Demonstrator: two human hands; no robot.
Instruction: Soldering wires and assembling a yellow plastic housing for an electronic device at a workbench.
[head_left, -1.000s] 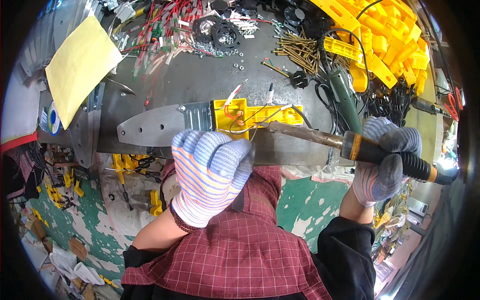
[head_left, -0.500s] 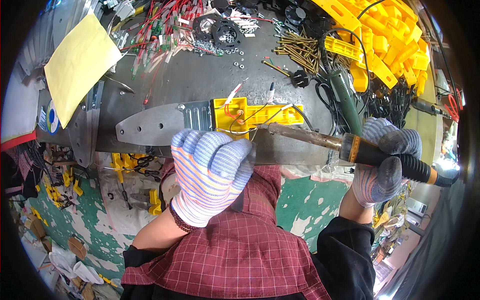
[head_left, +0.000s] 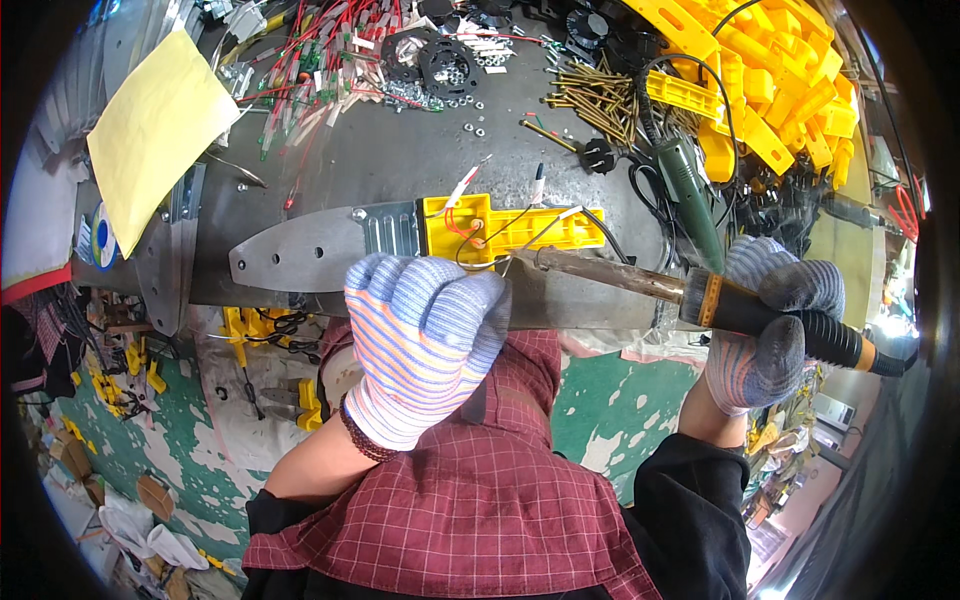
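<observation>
Along the near edge of the bench (head_left: 350,160), the left hand (head_left: 425,330) reaches in from the near left, fingers curled tight; whether they pinch anything cannot be told. Farther right, the right hand (head_left: 785,340) grips a soldering iron (head_left: 705,297), its tip slanting left to the near side of a wired yellow handle (head_left: 510,232). That joins a metal blade (head_left: 335,245), whose near edge the left hand partly hides. A green tool (head_left: 690,195) lies just beyond the iron, with yellow parts (head_left: 760,90) heaped far right.
</observation>
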